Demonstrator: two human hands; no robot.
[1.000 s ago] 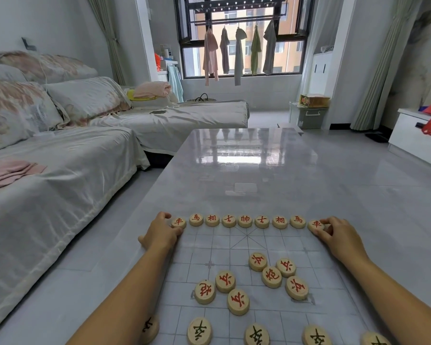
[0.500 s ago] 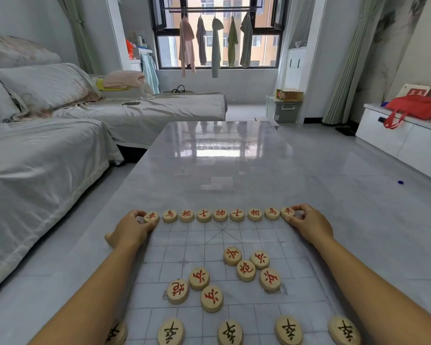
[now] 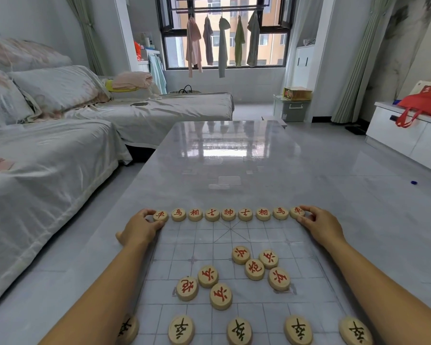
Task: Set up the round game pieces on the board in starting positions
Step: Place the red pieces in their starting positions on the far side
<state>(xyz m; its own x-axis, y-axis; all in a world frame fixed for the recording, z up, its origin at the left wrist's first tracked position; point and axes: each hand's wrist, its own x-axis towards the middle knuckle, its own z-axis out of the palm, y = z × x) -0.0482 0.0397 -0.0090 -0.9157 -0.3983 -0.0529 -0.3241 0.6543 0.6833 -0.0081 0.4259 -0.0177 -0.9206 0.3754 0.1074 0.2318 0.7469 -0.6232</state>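
While the person is leaning over the board (image 3: 184, 235), five black-marked pieces (image 3: 239, 331) are sitting spaced along the nearest visible row, each seeming to read 卒. That side is looking at least partly arranged, though anything nearer is lying out of view. Just beyond, seven red pieces are lying loose in two clumps mid-board: two cannon pieces (image 3: 254, 269), apparently 炮, and five soldier pieces (image 3: 220, 296) showing 兵, all waiting for their points. Further on, the red back row (image 3: 228, 214) is standing complete along the far edge, reading 車 馬 相 士 帥 士 相 馬 車. The left hand (image 3: 141, 229) is pinching the left chariot piece (image 3: 160, 215) and the right hand (image 3: 321, 226) is pinching the right chariot piece (image 3: 297, 211), seemingly squaring the line. Past the glossy surface (image 3: 234, 165), a yellow box (image 3: 297, 93) is showing print too small to read.
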